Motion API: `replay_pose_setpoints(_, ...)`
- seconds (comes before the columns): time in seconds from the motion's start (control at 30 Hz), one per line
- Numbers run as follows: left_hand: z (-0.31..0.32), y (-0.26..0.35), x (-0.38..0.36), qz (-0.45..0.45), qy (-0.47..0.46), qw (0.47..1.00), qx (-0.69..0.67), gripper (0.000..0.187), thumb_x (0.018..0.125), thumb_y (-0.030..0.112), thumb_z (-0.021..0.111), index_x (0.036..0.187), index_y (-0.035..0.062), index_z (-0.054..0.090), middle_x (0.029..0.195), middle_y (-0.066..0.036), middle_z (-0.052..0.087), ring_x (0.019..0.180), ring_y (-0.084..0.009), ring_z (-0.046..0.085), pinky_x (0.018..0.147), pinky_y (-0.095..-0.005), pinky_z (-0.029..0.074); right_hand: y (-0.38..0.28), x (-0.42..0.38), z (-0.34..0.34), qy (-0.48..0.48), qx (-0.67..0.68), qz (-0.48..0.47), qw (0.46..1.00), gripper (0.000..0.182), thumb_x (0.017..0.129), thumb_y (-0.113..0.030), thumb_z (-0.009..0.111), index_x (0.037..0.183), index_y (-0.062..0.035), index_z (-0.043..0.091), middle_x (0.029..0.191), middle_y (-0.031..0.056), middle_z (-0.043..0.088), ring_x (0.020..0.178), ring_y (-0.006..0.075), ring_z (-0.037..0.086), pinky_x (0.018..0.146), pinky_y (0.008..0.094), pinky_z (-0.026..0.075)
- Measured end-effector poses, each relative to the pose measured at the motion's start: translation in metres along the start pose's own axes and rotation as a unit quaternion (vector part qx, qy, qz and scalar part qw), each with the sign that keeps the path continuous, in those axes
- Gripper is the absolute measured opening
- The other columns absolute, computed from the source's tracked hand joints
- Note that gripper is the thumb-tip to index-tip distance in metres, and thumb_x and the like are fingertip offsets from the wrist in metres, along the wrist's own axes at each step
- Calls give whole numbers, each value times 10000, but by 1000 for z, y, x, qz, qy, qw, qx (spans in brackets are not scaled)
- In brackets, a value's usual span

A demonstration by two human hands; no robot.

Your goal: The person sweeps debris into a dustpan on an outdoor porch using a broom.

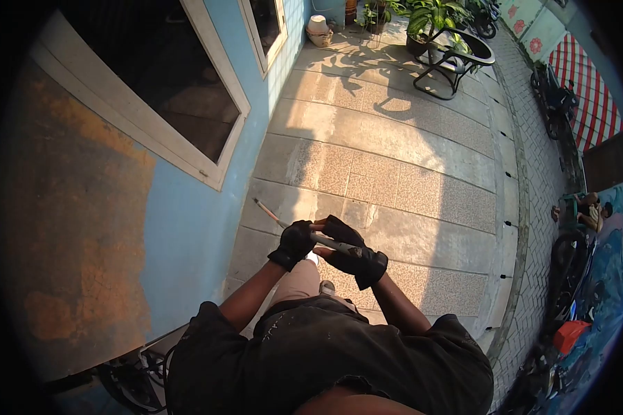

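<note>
Black gloves (294,245), one pair. Step, we judge: two-handed handling of a thin stick (336,244); next move calls for a settled grip. Our left hand (299,239): wrapped around the stick. Our right hand (347,263): at its near end, closure unclear. Far tip (258,203): beyond the left hand.

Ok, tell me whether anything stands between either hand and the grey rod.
Nothing visible does. The grey rod spans the gap between the gloved left hand and the gloved right hand, with no other object between them.
</note>
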State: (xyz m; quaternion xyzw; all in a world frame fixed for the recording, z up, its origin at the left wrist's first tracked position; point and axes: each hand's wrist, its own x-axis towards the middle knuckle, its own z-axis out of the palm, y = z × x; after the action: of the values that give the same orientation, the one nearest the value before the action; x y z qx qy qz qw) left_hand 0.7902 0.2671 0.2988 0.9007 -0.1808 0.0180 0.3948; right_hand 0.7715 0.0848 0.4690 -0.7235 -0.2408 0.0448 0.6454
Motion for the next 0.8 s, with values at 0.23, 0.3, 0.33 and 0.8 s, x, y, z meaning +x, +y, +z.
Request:
replay_pose_setpoints(0.23,-16,-44,132,73,-28,997,-25,182,753,205,660,726,75,536,683,-161,581,666,-370,604,546,-432,461,1,106,-38,81,-51,-26,995,336,958,-226,517,695,-19,543,630,79,515,571,200,506,539,325,415)
replay_pose_setpoints(0.3,-12,-50,170,80,-26,995,-48,178,755,191,656,721,71,529,672,-165,578,649,-375,601,539,-432,458,6,131,-58,105,-21,-8,994,335,957,-183,504,663,-22,497,605,61,476,557,165,464,526,310,389)
replay_pose_setpoints(0.33,-9,-49,189,84,1,996,-39,178,755,178,654,716,69,519,659,-168,571,640,-381,597,538,-433,455,13,139,-74,99,-15,-2,995,335,957,-177,497,659,-25,490,606,53,467,560,150,451,529,299,380)
replay_pose_setpoints(0.8,79,-31,439,119,-52,991,-32,120,775,137,607,759,61,516,693,-212,587,685,-425,596,574,-494,461,82,255,-267,273,63,59,958,363,969,-256,496,672,-51,528,584,-20,444,544,72,390,514,257,331)
